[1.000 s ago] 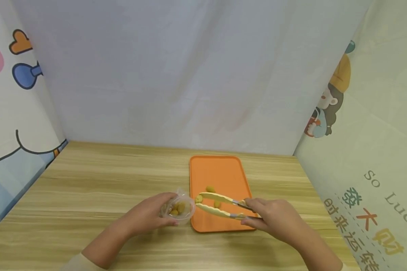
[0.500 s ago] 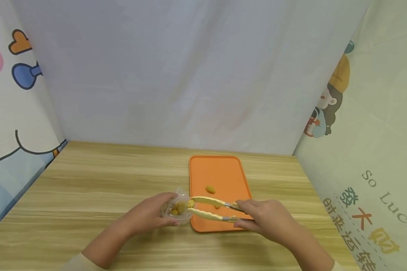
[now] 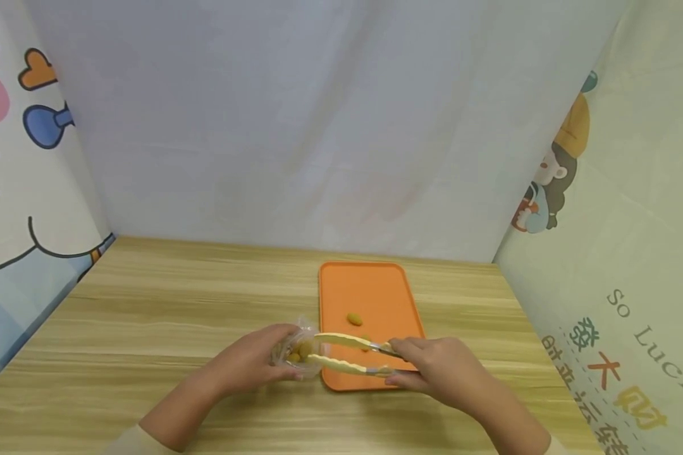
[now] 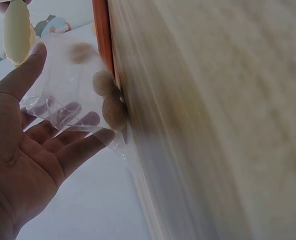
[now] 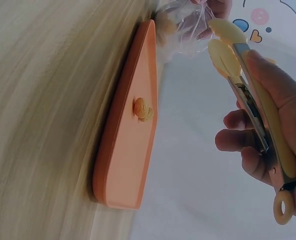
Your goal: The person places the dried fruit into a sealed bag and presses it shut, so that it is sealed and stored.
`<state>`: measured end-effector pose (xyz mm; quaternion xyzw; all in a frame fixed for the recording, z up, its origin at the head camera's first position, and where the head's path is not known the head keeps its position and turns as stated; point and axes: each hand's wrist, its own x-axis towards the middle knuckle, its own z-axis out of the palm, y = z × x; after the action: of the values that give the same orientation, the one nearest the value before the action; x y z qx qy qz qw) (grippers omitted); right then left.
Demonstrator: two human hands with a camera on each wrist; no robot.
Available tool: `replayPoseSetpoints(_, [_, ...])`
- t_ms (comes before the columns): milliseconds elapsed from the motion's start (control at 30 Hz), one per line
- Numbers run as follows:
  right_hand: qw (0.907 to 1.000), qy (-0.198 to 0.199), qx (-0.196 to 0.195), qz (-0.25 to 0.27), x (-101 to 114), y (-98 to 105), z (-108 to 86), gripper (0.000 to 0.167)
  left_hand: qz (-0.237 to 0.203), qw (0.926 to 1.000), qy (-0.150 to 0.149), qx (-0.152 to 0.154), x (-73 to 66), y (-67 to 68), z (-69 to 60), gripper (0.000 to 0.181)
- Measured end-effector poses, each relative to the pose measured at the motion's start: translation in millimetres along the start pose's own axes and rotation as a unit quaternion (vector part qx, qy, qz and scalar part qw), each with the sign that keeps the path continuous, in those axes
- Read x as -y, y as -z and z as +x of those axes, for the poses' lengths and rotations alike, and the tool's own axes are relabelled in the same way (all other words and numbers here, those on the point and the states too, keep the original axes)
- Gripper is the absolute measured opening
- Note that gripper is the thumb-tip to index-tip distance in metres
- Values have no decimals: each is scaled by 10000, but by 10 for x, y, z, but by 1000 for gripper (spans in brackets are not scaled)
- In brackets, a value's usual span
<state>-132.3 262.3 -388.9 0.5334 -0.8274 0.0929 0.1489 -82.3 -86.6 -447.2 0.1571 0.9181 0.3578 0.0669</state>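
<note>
My left hand [image 3: 256,359] holds a clear plastic bag [image 4: 60,75] with its mouth toward the tray; thumb and fingers lie on opposite sides of it. Several round tan-brown nuts [image 4: 114,112], walnut-like, lie inside. Kitchen tongs [image 5: 273,115] with cream tips and metal arms are in my right hand [image 3: 445,374], gripped between thumb and fingers. The tongs' tips are spread apart at the bag's mouth, with no nut between them. An orange tray [image 3: 364,284] bears one nut [image 3: 355,319] in plain sight; another is partly hidden behind the tongs.
The tray lies on a wood-grain table [image 3: 216,284], just right of the bag. A pale cloth [image 3: 296,139] hangs behind the table. Printed cartoon cloths flank it on the left and right.
The tongs have moved left from over the tray to the bag's mouth. The nut they gripped has left their tips, which are now apart. My left hand stays nearly still.
</note>
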Motion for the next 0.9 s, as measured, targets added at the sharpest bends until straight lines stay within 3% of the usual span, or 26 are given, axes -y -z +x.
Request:
replayPoseSetpoints(200, [10000,-51,-25,-60,-1,36,-13,43,53,10000,-59,31,0,-11,15,69])
replayPoseSetpoints(500, [9986,-437,-118,-278,-102,159,-102,43,83,10000,20,28,-6,-13,27,70])
replayPoseSetpoints(900, [9952,-886,182,-366,-253,186,-257,43,139,9999,-8,5,-16,-4,32,69])
